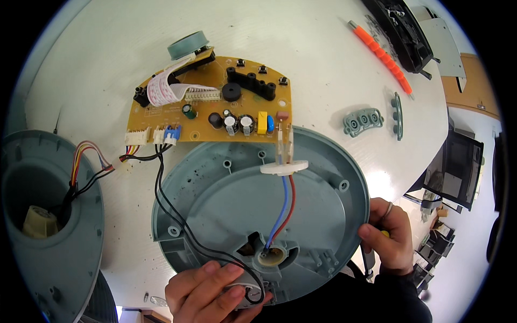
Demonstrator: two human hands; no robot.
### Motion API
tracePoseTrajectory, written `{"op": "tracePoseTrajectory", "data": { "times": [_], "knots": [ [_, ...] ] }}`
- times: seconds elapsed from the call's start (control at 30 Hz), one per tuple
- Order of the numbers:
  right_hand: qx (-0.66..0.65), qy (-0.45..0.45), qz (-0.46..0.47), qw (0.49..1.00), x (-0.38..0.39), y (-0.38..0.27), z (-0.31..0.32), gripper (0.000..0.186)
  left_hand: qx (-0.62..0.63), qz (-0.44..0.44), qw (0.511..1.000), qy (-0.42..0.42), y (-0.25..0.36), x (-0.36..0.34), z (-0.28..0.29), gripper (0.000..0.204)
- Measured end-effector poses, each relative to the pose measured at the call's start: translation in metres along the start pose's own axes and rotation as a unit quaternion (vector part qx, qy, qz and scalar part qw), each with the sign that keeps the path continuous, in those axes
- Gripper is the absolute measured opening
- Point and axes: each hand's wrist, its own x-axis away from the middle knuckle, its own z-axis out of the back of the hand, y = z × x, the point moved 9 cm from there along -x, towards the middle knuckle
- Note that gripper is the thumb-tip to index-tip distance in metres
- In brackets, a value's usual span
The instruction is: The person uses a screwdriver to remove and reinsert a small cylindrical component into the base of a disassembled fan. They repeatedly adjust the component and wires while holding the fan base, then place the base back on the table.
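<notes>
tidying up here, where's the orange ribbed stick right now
In the head view, the orange ribbed stick lies toward the upper right of the white table, just left of the black case, its lower end near the narrow grey-green piece.

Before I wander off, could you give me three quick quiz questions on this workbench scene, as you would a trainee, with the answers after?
1. Which colours are the two wires running from the white disc down to the round housing?
A) green and yellow
B) black and white
C) blue and red

2. True or false: the orange ribbed tool lies on the table, apart from the housing.

3. Which of the person's hands is at the rim on the right side of the housing?

Key: 1. C; 2. True; 3. The right hand.
</notes>
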Motion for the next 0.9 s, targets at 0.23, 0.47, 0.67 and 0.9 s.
{"op": "tracePoseTrajectory", "data": {
  "times": [0.23,0.47,0.67,0.9],
  "knots": [
    [0.009,0.004,0.004,1.0,-0.0004,-0.0013,0.0012,0.033,-0.054,0.035,0.996,-0.065,-0.0032,0.0088,-0.0025,0.075],
    [0.04,-0.001,-0.004,0.999,-0.0001,-0.002,0.0021,0.035,-0.074,0.024,0.995,-0.064,0.0019,0.0074,-0.0032,0.077],
    [0.037,0.002,0.009,0.999,0.0001,-0.0044,-0.0007,0.035,-0.066,0.018,0.997,-0.036,0.0009,0.007,-0.0031,0.075],
    [0.05,0.003,0.021,0.998,0.0019,-0.007,-0.0025,0.035,-0.035,-0.014,0.999,0.005,-0.0015,0.0064,0.0023,0.071]
  ]
}}
